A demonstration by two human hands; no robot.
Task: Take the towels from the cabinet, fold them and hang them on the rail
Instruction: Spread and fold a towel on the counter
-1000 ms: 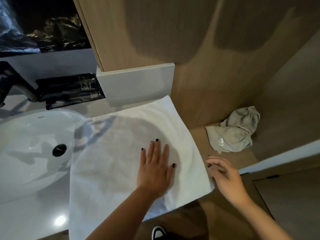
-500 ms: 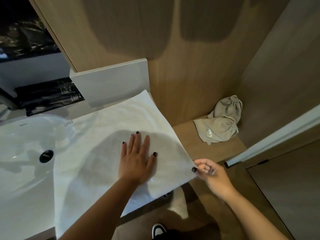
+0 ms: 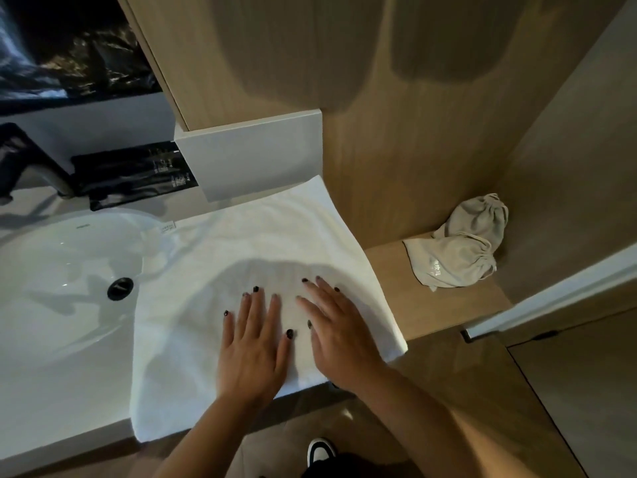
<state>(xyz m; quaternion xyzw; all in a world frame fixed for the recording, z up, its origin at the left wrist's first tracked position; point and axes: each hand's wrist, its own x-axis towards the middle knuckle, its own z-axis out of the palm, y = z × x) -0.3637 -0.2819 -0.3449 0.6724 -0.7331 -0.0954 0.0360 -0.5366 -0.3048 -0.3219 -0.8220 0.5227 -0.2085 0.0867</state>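
A white towel point(image 3: 213, 270) lies spread flat on the white counter, to the right of the basin, with its left edge draped over the basin's rim. My left hand point(image 3: 253, 346) rests flat on the towel, palm down, fingers apart. Beside it my right hand point(image 3: 339, 334) also lies flat on the towel near its right edge, fingers spread. Neither hand grips the cloth. The towel's near edge hangs slightly over the counter front. No rail is in view.
A white basin point(image 3: 51, 270) with a black drain point(image 3: 119, 288) sits at left, a dark tap point(image 3: 31, 163) behind it. Black packets point(image 3: 134, 174) lie at the back. A beige drawstring bag point(image 3: 458, 246) rests on a wooden shelf point(image 3: 448, 305) to the right. Wooden panels rise behind.
My right hand let go of the towel's right corner and came down flat on the towel beside my left hand. The corner now lies on the counter.
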